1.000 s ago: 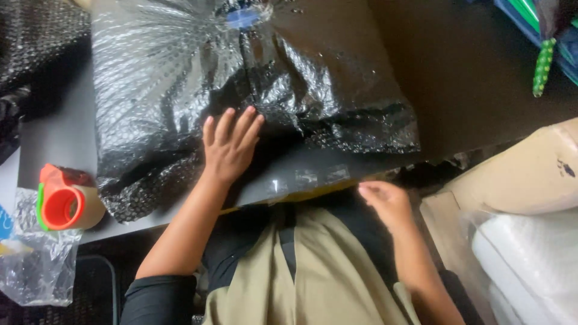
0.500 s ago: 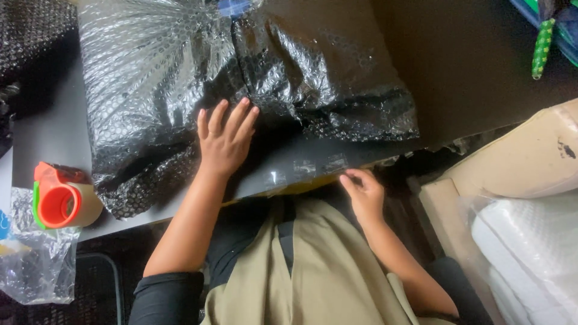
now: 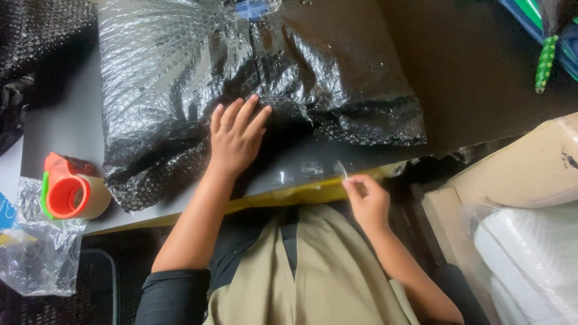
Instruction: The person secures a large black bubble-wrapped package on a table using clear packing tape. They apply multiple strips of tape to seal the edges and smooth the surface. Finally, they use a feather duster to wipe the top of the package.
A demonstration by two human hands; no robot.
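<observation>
A large bundle wrapped in black bubble wrap (image 3: 198, 78) lies on the dark table (image 3: 481, 102). My left hand (image 3: 236, 137) rests flat on its near side, fingers spread. Short strips of clear tape (image 3: 301, 173) are stuck along the table's near edge. My right hand (image 3: 365, 198) pinches the rightmost clear strip (image 3: 341, 169) and lifts one end of it off the edge.
An orange and green tape dispenser (image 3: 71, 191) sits at the table's left end, above a crumpled clear plastic bag (image 3: 37, 259). A cardboard box (image 3: 530, 162) with white foam sheets (image 3: 530, 265) stands at the right. A green dotted object (image 3: 545, 60) lies at the far right.
My right hand moved left along the table edge to the tape strips and now peels up the rightmost one. My left hand stayed on the bundle.
</observation>
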